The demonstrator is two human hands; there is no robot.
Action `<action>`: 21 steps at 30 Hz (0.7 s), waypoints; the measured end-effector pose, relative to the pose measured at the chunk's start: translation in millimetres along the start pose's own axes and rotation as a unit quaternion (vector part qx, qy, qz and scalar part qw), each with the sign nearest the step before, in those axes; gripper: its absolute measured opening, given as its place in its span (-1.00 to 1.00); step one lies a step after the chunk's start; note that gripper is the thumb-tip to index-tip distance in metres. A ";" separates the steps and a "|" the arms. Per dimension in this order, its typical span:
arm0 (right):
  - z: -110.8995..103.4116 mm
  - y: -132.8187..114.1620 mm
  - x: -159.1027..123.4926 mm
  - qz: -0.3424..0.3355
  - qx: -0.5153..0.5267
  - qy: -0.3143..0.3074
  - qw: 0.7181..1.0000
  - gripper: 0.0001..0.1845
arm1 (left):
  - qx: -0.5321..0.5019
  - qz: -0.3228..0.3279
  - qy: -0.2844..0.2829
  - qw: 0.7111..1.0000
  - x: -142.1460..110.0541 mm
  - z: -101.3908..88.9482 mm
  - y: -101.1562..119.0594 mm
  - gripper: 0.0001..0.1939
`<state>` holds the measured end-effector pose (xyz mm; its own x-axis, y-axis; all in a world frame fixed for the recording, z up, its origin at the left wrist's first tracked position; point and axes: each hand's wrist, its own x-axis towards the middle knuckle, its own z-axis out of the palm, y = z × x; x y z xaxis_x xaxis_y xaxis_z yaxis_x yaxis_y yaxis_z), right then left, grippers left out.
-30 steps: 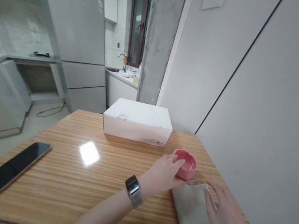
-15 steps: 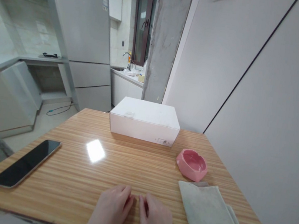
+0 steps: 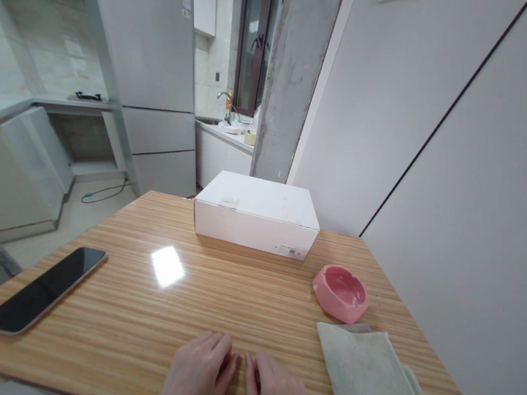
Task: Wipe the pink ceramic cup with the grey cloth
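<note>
here, both hands (image 3: pixel 236 378), loosely curled and empty, rest near the table's (image 3: pixel 128 309) front edge, bare wood beyond.

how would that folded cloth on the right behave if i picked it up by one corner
The cloth would probably droop and start to unfold, since it looks thin and its layers lie loosely offset at the right edge. It is likely light for its size, being only flat fabric. Rolling seems unlikely, as it lies flat on the table.
</note>
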<state>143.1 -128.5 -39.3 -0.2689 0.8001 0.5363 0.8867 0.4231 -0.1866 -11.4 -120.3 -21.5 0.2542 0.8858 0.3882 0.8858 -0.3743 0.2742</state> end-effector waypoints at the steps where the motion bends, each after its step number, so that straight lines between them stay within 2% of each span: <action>1: 0.0 -0.1 0.1 0.000 0.001 0.002 1.000 -0.59 | 0.002 0.003 0.005 1.000 0.2 0.4 -0.1 -0.82; 7: 1.9 0.3 -1.3 0.004 0.006 0.013 1.000 -0.58 | 0.012 0.017 0.033 0.999 0.5 1.9 -0.1 -0.81; 21: 0.9 0.9 -2.2 -0.001 0.007 0.009 1.000 -0.59 | 0.009 0.016 0.028 0.999 -0.6 0.8 0.6 -0.81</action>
<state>144.2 -129.6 -41.4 -0.2640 0.7915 0.5512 0.8807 0.4308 -0.1968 -10.7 -120.8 -22.3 0.2603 0.8572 0.4443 0.8848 -0.3959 0.2455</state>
